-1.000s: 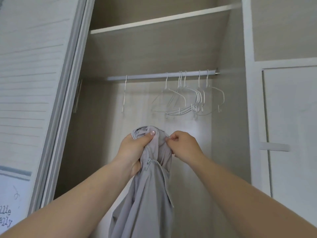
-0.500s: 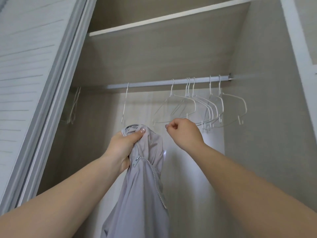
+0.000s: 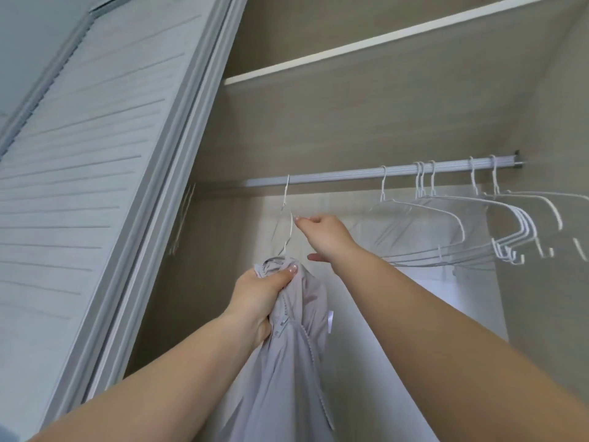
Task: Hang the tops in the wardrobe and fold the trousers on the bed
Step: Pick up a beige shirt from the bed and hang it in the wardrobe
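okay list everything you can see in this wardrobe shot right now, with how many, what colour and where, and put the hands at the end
Jacket: one, pale grey with a zip, hanging bunched at lower centre.
Lone hanger: one, white wire, on the rail's left part, just above the jacket.
Grouped hangers: about six, white wire, empty, on the rail's right part.
Rail: one, silver, across the wardrobe under the shelf.
Shelf: one, beige with a white front edge, above the rail.
Sliding door: one, pale grey with ribs, at left.
Left hand: grips the jacket's collar end.
Right hand: pinches the lone hanger's wire.
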